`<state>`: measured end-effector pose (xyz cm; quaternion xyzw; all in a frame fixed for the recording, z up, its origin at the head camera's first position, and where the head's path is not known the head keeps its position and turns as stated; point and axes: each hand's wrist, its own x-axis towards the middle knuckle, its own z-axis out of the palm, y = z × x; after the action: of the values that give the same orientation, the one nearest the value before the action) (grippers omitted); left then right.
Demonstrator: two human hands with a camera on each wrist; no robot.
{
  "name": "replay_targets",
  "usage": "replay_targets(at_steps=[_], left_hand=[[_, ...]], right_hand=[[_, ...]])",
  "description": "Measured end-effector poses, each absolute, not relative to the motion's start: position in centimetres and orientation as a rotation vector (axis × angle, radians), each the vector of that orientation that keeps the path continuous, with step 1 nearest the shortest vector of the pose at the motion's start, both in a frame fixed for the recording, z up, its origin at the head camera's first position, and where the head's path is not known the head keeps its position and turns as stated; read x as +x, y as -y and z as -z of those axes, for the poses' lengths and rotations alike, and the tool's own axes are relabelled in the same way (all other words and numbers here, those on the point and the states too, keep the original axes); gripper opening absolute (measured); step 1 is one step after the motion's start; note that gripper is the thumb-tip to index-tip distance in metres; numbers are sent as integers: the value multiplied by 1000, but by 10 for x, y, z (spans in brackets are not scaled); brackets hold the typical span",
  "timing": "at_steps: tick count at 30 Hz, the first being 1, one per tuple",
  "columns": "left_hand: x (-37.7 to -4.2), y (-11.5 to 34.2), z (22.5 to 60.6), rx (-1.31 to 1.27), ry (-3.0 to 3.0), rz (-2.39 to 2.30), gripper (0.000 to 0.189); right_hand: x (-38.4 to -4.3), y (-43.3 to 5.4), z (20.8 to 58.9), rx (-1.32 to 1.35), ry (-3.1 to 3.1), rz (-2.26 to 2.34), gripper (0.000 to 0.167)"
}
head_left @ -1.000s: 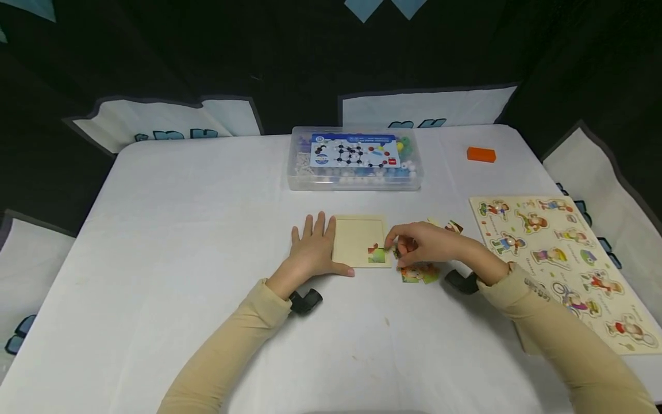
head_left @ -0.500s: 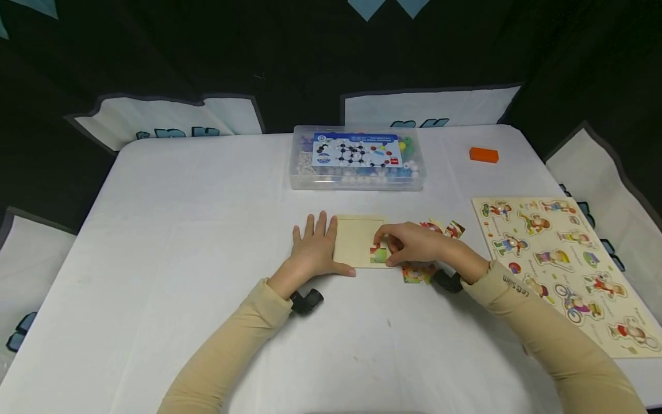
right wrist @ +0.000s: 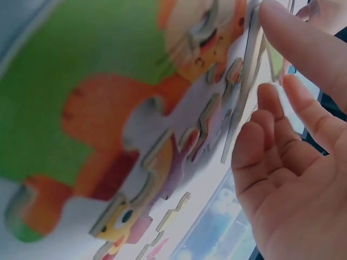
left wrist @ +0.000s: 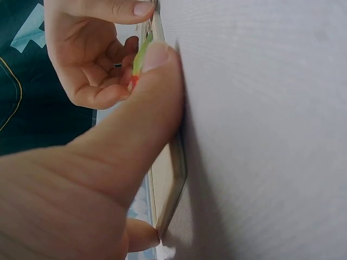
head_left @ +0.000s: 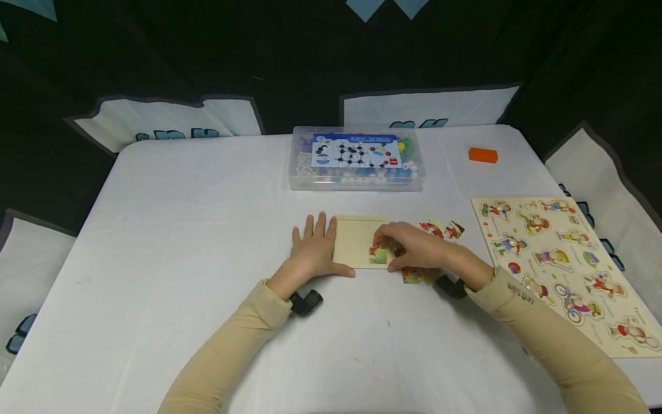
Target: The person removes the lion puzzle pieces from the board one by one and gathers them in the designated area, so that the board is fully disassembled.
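A small square wooden puzzle tray (head_left: 354, 236) lies on the white table. My left hand (head_left: 312, 253) rests flat at its left side, fingers spread, thumb along the near edge. One green and red puzzle piece (head_left: 378, 256) sits in the tray's near right corner. My right hand (head_left: 421, 246) has its index fingertip at that puzzle piece and its thumb by the tray's right edge, with the piece between them. In the left wrist view the piece (left wrist: 141, 57) shows beside my thumb. Loose puzzle pieces (head_left: 454, 230) lie right of the tray, some hidden under my right hand.
A clear plastic case (head_left: 357, 179) of coloured beads stands behind the tray. An orange block (head_left: 483, 154) lies at the far right. A large wooden picture board (head_left: 564, 253) covers the right side, partly under my right sleeve.
My right hand has moved left from beside the tray to over its near right corner, at the puzzle piece. Since half a second ago it has barely shifted. The left hand stays put.
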<state>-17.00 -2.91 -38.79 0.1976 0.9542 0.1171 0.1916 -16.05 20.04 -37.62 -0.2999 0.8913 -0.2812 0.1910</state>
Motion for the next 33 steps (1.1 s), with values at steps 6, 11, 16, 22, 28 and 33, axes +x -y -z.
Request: replay_targets(at_steps=[6, 11, 16, 22, 28, 33], left_hand=[[-171, 29, 388, 555, -2678, -317, 120], [-171, 29, 388, 563, -2672, -315, 120], [-172, 28, 388, 565, -2675, -306, 120], [-173, 27, 387, 570, -2673, -322, 121], [-173, 29, 388, 571, -2679, -344, 122], [-173, 31, 387, 561, -2682, -338, 122]], right_hand=[[-161, -197, 376, -828, -2514, 859, 32], [-160, -198, 373, -827, -2527, 851, 24], [-158, -210, 365, -808, -2490, 948, 19], [-150, -247, 356, -738, -2476, 1033, 20], [-132, -293, 354, -605, -2423, 1051, 19], [-117, -315, 359, -524, -2365, 1077, 24]])
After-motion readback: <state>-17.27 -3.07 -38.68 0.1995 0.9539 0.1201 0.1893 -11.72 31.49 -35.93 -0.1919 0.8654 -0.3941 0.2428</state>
